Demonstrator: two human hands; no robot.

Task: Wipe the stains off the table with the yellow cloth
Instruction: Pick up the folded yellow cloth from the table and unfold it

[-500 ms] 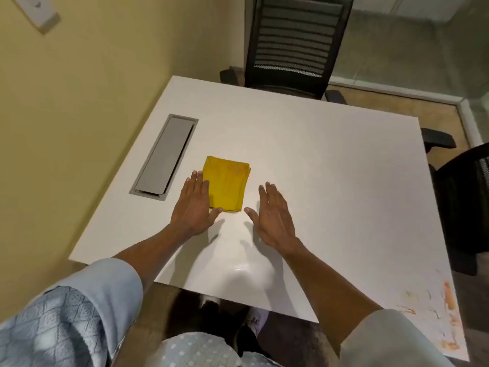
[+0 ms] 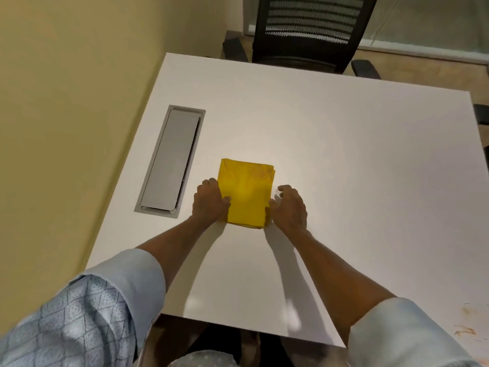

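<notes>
A folded yellow cloth (image 2: 246, 193) lies flat on the white table (image 2: 344, 160), a little left of centre. My left hand (image 2: 209, 202) curls around the cloth's left edge, thumb on top of it. My right hand (image 2: 289, 206) cups the cloth's right edge, fingers bent and touching it. Orange-brown stains (image 2: 464, 331) mark the table's near right corner, well away from the cloth and both hands.
A grey cable hatch (image 2: 170, 160) is set into the table to the left of the cloth, close to the yellow wall (image 2: 66, 115). A black mesh chair (image 2: 307, 30) stands at the far edge, and another chair's armrest (image 2: 481, 113) shows at the right.
Both hands have moved forward from lying flat in front of the cloth to gripping its left and right edges, fingers now curled. The view has shifted so the cloth sits nearer the centre.
</notes>
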